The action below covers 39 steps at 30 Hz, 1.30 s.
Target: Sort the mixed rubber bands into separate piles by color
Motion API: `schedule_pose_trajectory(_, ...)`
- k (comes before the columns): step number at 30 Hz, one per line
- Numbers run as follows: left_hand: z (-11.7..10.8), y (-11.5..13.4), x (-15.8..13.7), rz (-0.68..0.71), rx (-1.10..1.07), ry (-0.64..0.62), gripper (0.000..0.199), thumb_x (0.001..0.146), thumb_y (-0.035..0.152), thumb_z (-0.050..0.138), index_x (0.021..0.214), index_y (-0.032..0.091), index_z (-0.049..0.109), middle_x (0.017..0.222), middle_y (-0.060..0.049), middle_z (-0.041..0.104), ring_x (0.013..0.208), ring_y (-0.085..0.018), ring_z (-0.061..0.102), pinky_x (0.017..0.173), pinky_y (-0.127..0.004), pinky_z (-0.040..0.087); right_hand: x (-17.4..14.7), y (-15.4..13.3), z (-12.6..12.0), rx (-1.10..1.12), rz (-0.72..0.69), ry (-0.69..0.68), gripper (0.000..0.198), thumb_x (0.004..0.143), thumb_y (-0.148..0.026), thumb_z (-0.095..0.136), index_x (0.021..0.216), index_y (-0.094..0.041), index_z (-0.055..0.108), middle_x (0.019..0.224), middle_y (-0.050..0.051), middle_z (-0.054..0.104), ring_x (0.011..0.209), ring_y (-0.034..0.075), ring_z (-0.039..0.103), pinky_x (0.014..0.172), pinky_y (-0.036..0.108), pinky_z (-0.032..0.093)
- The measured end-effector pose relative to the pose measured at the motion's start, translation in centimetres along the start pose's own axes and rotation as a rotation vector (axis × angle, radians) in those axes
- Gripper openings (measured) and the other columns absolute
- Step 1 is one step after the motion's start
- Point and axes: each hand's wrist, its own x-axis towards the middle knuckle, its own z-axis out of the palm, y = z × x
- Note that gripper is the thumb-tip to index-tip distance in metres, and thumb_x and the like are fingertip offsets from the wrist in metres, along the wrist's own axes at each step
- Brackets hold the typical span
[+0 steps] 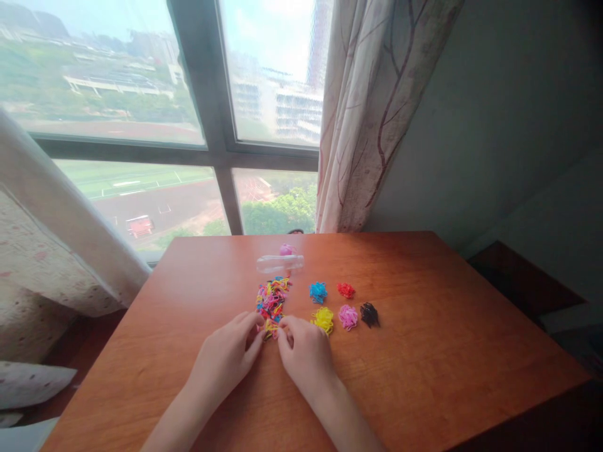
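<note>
A long heap of small mixed-colour rubber bands lies on the table in front of me. At its near end, my left hand comes in from the left with curled fingers, thumb and forefinger close together at the bands. Opposite it, my right hand has its thumb and forefinger drawn together at the heap's right edge. What lies between the fingertips of either hand is too small to make out. Just beyond my right hand is a yellow pile of bands, partly covered by the knuckles.
Single-colour piles sit to the right: blue, red, pink and black. Behind the heap lies a clear plastic container, with a pink round object beyond it. The wooden table ends near the window and curtains.
</note>
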Motion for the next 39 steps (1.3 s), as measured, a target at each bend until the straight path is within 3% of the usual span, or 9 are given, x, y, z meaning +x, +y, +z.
schedule_pose_trajectory(11,0.4,-0.6,0.0,0.089,-0.181,0.040,0.031,0.089,0.022,0.046,0.118,0.023,0.056,0.098,-0.001,0.070,0.068,-0.012,0.062,0.068,-0.023,0.047,-0.2,0.2,0.0,0.186,-0.027,0.059,0.015,0.088,-0.016,0.053,0.092,-0.021,0.067,0.076,0.000,0.070,0.066,0.015,0.063,0.064,0.023,0.039)
schedule_pose_trajectory(19,-0.1,-0.2,0.1,0.113,-0.151,0.026,0.022,0.088,0.022,0.048,0.100,0.023,0.066,0.087,-0.001,0.069,0.066,-0.014,0.059,0.064,-0.023,0.044,-0.3,0.2,0.0,0.227,-0.046,0.076,0.015,0.089,-0.016,0.052,0.091,-0.021,0.066,0.075,-0.001,0.069,0.066,0.014,0.062,0.064,0.022,0.038)
schedule_pose_trajectory(28,0.2,-0.7,0.3,0.099,-0.134,0.015,0.022,0.088,0.024,0.047,0.099,0.021,0.066,0.088,-0.002,0.069,0.067,-0.015,0.060,0.064,-0.024,0.044,-0.4,0.3,0.0,0.214,-0.038,0.079,0.015,0.090,-0.018,0.052,0.093,-0.022,0.066,0.076,-0.001,0.069,0.067,0.015,0.062,0.066,0.023,0.039)
schedule_pose_trajectory(34,0.4,-1.1,0.4,0.087,-0.167,0.037,0.016,0.087,0.024,0.049,0.091,0.021,0.063,0.081,0.000,0.069,0.064,-0.013,0.059,0.062,-0.023,0.043,-0.7,0.5,-1.5,0.190,-0.022,0.128,0.016,0.092,-0.020,0.050,0.090,-0.021,0.066,0.075,0.000,0.069,0.066,0.014,0.062,0.065,0.022,0.039)
schedule_pose_trajectory(39,0.5,-1.4,0.5,0.110,-0.169,0.043,0.016,0.086,0.023,0.050,0.088,0.021,0.065,0.077,0.002,0.069,0.061,-0.012,0.059,0.060,-0.022,0.042,-1.6,2.6,-3.5,0.133,0.036,0.195,0.018,0.093,-0.023,0.050,0.088,-0.020,0.066,0.069,-0.001,0.065,0.059,0.013,0.059,0.059,0.022,0.037)
